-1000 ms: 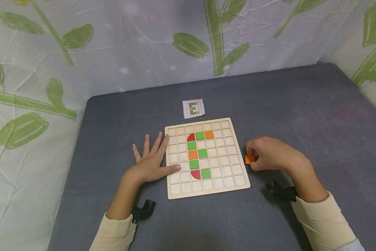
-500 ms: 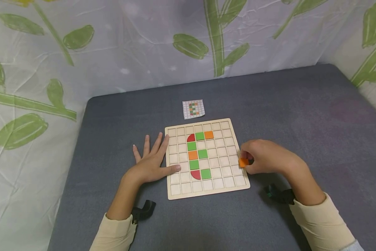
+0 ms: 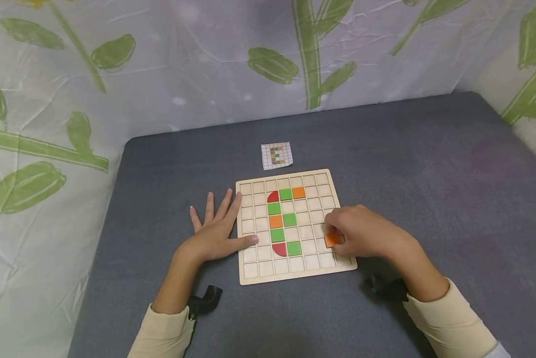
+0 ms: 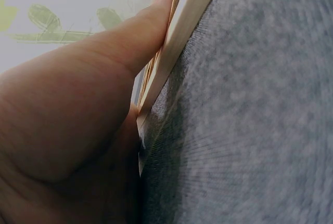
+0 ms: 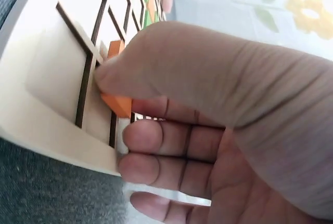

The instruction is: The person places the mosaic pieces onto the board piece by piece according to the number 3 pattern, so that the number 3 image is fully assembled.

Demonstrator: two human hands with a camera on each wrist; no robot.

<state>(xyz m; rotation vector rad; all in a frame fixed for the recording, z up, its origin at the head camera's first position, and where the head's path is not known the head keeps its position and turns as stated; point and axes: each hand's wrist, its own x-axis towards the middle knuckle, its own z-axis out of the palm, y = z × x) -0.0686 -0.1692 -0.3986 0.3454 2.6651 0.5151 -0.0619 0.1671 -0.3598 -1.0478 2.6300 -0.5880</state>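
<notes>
A wooden grid board (image 3: 310, 259) lies on the dark grey table. Green and orange square tiles and two red quarter-round tiles (image 3: 279, 249) sit in its cells, left of the middle. My right hand (image 3: 366, 231) pinches an orange square tile (image 3: 331, 240) between thumb and fingers over the board's right side. In the right wrist view that orange tile (image 5: 123, 105) shows partly behind the thumb. My left hand (image 3: 214, 238) lies flat with fingers spread at the board's left edge, its thumb resting on the board; the left wrist view shows this thumb (image 4: 140, 31) against the board's rim.
A small paper card (image 3: 277, 155) with a printed coloured grid pattern lies just beyond the board. Behind the grey table (image 3: 406, 134) hangs a pale cloth (image 3: 196, 64) painted with green leaves. A dark wrist device (image 3: 205, 300) sits on each forearm.
From the table right of the board, my right hand has brought the orange tile leftward over the board's right-hand cells. The left hand has stayed in place.
</notes>
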